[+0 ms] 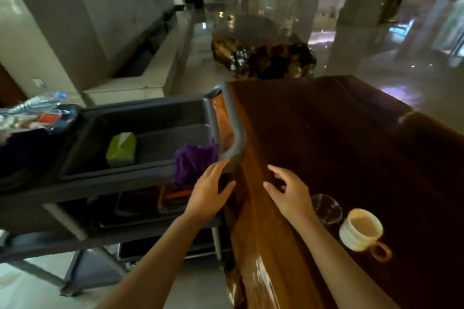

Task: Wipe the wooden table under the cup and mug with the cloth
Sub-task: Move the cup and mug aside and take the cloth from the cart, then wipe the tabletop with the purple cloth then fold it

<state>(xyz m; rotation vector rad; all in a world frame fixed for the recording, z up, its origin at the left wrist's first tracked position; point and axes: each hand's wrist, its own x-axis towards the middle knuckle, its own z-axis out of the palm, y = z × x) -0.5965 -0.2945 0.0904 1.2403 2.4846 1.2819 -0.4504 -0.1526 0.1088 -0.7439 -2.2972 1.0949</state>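
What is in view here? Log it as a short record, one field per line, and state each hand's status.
setting: wooden table beside a grey service cart
cloth: purple cloth draped at the cart tray's near corner, not yet picked up
left hand: open, empty, reaching toward the cloth
right hand: open, empty, above the table's left edge
clear cup: upright on the table, looks empty
mug: white, brown handle, beside the cup, on the table
tray item: green tissue box
wiping: not started
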